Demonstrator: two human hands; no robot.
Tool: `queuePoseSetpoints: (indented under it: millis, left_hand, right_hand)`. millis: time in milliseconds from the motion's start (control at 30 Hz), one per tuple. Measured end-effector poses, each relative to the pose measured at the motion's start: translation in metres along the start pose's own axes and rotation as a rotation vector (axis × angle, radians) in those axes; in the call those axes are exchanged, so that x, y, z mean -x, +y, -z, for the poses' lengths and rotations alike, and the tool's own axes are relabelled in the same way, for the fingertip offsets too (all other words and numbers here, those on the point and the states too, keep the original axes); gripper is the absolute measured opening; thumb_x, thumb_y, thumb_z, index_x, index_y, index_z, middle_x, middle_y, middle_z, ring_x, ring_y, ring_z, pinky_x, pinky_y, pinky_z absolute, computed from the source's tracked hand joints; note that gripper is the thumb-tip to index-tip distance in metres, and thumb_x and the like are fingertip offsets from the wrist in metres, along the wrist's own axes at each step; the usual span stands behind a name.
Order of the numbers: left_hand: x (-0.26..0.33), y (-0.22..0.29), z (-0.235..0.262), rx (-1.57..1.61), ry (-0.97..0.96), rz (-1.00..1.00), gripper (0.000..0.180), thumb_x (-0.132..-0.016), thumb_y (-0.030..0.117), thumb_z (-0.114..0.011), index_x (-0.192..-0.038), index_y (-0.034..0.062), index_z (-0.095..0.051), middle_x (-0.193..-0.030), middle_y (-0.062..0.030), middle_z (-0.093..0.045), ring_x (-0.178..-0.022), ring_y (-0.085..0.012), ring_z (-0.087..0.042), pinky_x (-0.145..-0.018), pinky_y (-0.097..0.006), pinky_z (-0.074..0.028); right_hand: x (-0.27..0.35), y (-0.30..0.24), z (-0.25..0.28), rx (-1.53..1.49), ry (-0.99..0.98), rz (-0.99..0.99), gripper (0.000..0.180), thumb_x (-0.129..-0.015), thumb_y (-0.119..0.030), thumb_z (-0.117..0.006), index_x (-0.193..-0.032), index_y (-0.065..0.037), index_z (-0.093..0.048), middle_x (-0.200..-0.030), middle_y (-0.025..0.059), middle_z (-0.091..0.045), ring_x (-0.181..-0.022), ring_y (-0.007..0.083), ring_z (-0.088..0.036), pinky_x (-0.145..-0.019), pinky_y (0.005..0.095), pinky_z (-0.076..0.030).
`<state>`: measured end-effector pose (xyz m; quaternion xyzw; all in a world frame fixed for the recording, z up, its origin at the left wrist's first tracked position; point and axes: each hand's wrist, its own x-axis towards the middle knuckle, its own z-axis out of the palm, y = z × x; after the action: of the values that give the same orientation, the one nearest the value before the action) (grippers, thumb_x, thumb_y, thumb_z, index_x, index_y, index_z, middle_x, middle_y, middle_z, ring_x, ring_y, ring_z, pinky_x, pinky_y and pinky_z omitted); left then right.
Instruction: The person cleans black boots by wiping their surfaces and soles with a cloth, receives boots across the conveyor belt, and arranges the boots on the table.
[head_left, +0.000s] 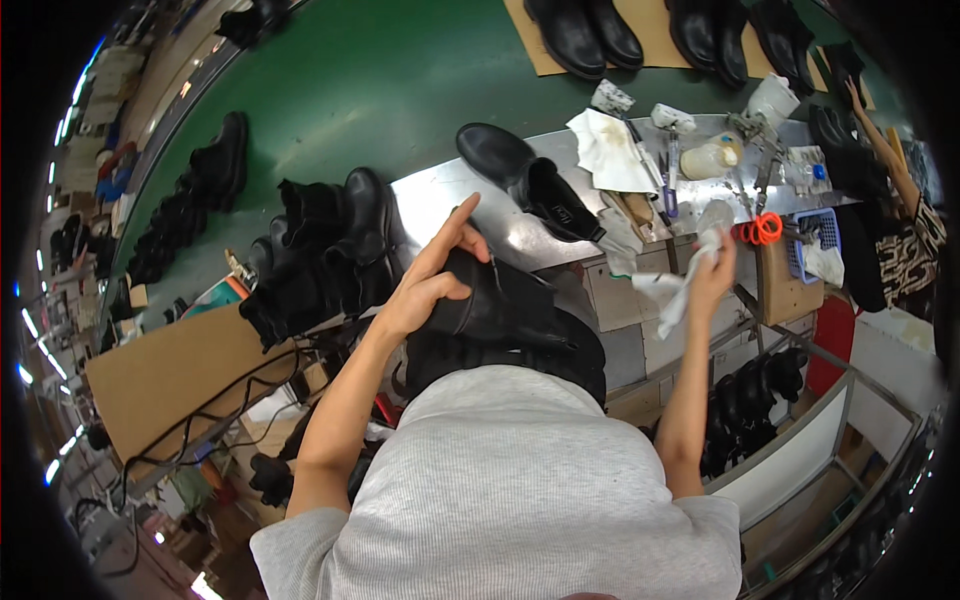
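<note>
The lower part of the black boot [500,310] is hidden behind the person's grey shirt [510,490], and the left hand [425,285] covers part of its shaft. The right hand [712,272] is blurred, its fingers wrapped in a white cloth [665,292] so their grip cannot be made out. At the top edge, the boots on the cardboard sheet [655,40] are cut off, and the small tools on the metal surface [440,200] are too small to identify.
</note>
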<state>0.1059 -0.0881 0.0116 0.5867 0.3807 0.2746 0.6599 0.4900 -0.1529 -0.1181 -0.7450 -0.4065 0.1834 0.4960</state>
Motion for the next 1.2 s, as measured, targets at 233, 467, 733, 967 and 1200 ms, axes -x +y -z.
queuePoseSetpoints:
  millis: [233, 467, 733, 967, 1200]
  left_hand:
    - [0.005, -0.012, 0.007, 0.036, 0.025, -0.045, 0.095, -0.054, 0.009, -0.052, -0.144, 0.0060, -0.022, -0.093, -0.0082, -0.048, -0.091, -0.0196, -0.047, -0.095, -0.029, -0.032]
    - [-0.004, -0.012, 0.001, -0.021, 0.036, -0.017, 0.097, -0.052, 0.014, -0.052, -0.144, 0.0047, -0.023, -0.093, -0.0082, -0.046, -0.091, -0.0188, -0.046, -0.096, -0.028, -0.031]
    - [-0.001, -0.016, 0.003, 0.004, 0.057, -0.028, 0.095, -0.053, 0.013, -0.053, -0.143, 0.0064, -0.025, -0.092, -0.0086, -0.046, -0.090, -0.0196, -0.046, -0.093, -0.029, -0.033]
    - [-0.001, -0.015, 0.004, -0.017, 0.052, -0.024, 0.094, -0.053, 0.013, -0.053, -0.143, 0.0078, -0.026, -0.093, -0.0086, -0.047, -0.091, -0.0197, -0.046, -0.094, -0.030, -0.033]
    - [0.000, -0.015, 0.003, -0.042, 0.056, -0.039, 0.094, -0.053, 0.014, -0.054, -0.143, 0.0079, -0.027, -0.092, -0.0084, -0.047, -0.091, -0.0199, -0.046, -0.094, -0.030, -0.033]
  right_hand:
    - [-0.079, -0.085, 0.019, 0.086, -0.266, -0.256, 0.032, -0.084, -0.012, -0.051, -0.114, -0.002, -0.051, -0.072, 0.0101, -0.062, -0.057, 0.0122, -0.056, -0.051, 0.0257, -0.045]
    - [0.048, -0.197, -0.091, -0.457, -1.450, -0.311, 0.022, -0.066, 0.002, -0.059, -0.085, -0.005, -0.050, -0.074, -0.0033, -0.052, -0.067, 0.0024, -0.047, -0.059, 0.0177, -0.036]
    - [0.069, -0.205, -0.106, -0.293, -1.398, -0.337, 0.015, -0.068, -0.002, -0.060, -0.079, -0.005, -0.050, -0.068, -0.0040, -0.049, -0.061, 0.0027, -0.044, -0.056, 0.0178, -0.034]
    - [0.073, -0.207, -0.104, -0.342, -1.325, -0.359, 0.010, -0.073, -0.004, -0.058, -0.076, -0.006, -0.048, -0.068, -0.0052, -0.047, -0.061, 0.0011, -0.041, -0.054, 0.0176, -0.032]
    - [0.071, -0.214, -0.103, -0.324, -1.349, -0.418, 0.010, -0.070, -0.001, -0.053, -0.076, -0.006, -0.047, -0.070, -0.0055, -0.045, -0.063, 0.0011, -0.040, -0.056, 0.0169, -0.031]
